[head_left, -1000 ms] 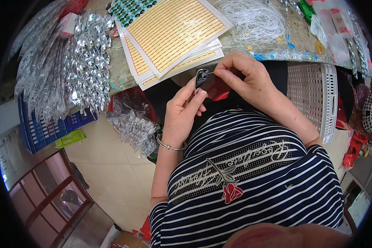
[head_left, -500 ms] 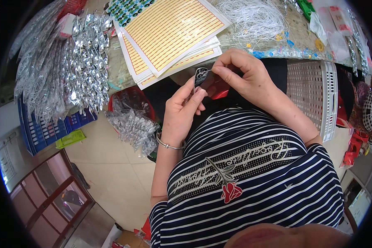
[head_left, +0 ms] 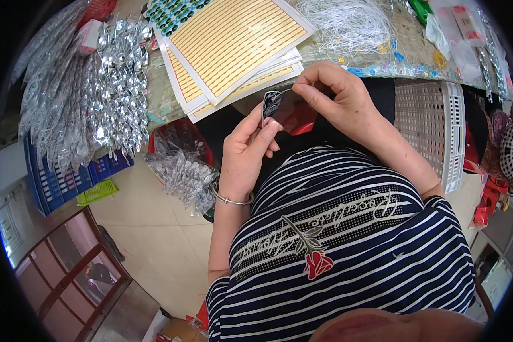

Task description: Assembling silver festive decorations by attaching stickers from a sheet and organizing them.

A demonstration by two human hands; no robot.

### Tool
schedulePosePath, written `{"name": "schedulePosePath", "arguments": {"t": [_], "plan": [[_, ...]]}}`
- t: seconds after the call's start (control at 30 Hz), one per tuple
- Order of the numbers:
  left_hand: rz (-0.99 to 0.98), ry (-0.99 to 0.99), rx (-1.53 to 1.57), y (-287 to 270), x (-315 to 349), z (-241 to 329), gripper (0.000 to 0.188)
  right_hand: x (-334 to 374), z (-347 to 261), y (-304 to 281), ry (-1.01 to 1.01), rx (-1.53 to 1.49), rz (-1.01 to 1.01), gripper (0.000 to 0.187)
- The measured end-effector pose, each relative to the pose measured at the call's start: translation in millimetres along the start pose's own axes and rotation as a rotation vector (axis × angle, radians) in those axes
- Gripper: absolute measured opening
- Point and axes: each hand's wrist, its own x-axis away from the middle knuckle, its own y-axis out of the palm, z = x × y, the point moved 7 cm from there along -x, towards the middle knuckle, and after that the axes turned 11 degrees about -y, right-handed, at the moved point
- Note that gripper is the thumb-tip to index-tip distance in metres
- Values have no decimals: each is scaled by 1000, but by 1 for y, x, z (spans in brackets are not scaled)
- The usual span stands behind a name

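My left hand (head_left: pixel 247 145) pinches a small black hang tag (head_left: pixel 271 105) with white markings by its lower end, thumb on the face toward me. Up and to the right of it, my right hand (head_left: pixel 337 96) has thumb and forefinger pressed together on a thin pale string (head_left: pixel 286 90). That string reaches across to the tag's top edge; whether it passes through a hole there is too small to make out. Both hands are above my lap, just off the table's near edge.
On the table (head_left: pixel 419 71) are yellow-striped sticker sheets (head_left: pixel 239 43), a heap of white strings (head_left: pixel 347 25) and bagged silvery pieces (head_left: pixel 119 85). A white plastic basket (head_left: pixel 455 137) stands at right. Below the table's left part are a blue basket (head_left: pixel 43 176) and a clear-bagged bundle (head_left: pixel 188 176).
My left hand and the tag have shifted slightly left, away from my right hand, so more string shows between them. The tag's face is turned more toward view.
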Motion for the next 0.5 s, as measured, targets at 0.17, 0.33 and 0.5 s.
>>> {"name": "schedulePosePath", "arguments": {"t": [0.17, 0.33, 0.5], "plan": [[0, -1, 8, 1, 0, 0, 41, -2, -9, 0, -101, 56, -11, 8], [5, -11, 5, 2, 1, 1, 40, 1, -15, 7, -157, 57, -11, 7], [6, -5, -8, 2, 2, 2, 41, 2, -12, 10, -116, 60, -43, 8]]}}
